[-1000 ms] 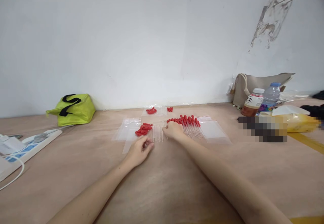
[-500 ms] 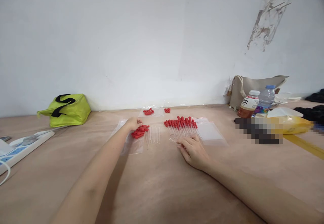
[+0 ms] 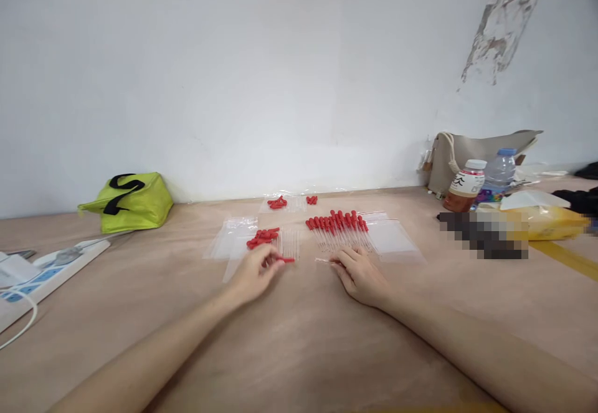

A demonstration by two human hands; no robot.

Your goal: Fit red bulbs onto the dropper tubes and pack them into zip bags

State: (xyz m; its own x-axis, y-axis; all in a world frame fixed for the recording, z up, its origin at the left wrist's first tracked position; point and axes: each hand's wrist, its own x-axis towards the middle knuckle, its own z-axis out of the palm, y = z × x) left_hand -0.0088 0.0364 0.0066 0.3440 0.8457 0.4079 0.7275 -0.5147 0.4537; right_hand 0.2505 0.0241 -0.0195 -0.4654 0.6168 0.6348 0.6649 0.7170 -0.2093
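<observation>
My left hand (image 3: 256, 271) pinches a red rubber bulb (image 3: 289, 260), which points right from the fingertips. In my right hand (image 3: 359, 276) is a thin clear glass tube (image 3: 322, 260), its free end pointing left toward the bulb; a gap lies between the two. Just beyond my left hand is a pile of red rubber bulbs (image 3: 262, 237) on plastic bags, beside a row of loose clear tubes (image 3: 290, 243). Past my right hand several droppers (image 3: 337, 222), clear tubes topped with red bulbs, lie side by side.
Clear zip bags (image 3: 397, 238) lie right of the droppers. More red bulbs (image 3: 277, 202) sit near the wall. At left are a lime-green bag (image 3: 135, 204) and a white power strip (image 3: 60, 276). Bottles (image 3: 465, 185), a beige bag (image 3: 486, 145) and a yellow packet (image 3: 537, 221) stand at right.
My left hand has come from the bulb pile toward me and to the right, now with one red bulb in its fingers. My right hand stays nearly in place with the tube.
</observation>
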